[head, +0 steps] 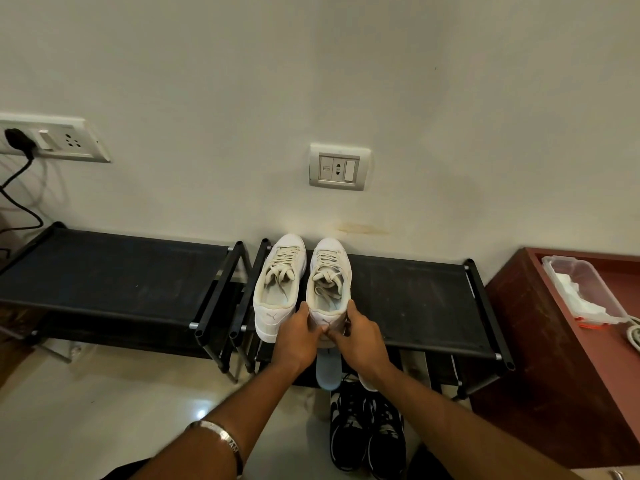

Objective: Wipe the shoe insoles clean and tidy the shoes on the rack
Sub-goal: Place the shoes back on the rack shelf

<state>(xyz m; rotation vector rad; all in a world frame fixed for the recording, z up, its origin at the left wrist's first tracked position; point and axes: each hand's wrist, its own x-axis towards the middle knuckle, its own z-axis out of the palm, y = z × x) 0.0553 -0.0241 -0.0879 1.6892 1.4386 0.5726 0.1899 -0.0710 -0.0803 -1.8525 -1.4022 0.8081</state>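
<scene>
Both hands clamped on heel of right white sneaker (329, 282) on black shoe rack (415, 296).

Left hand (298, 337) and right hand (360, 337) in a closed grip round the heel from either side, thumbs up at the collar, fingertips nearly meeting below. Left white sneaker (277, 289) just beside it on the same top shelf, toes toward the wall, laces loose. Pale blue insole (327, 372) showing below the hands, partly hidden by them. Black-and-white sneakers (367, 434) on the floor in front of the rack. Second black rack (110, 271) to the left, top bare. Clear plastic box (585, 289) on the reddish tabletop (540, 341) at right, holding crumpled white cloth or tissue; contents hard to tell further. Silver bangle (221, 441) on left wrist.
</scene>
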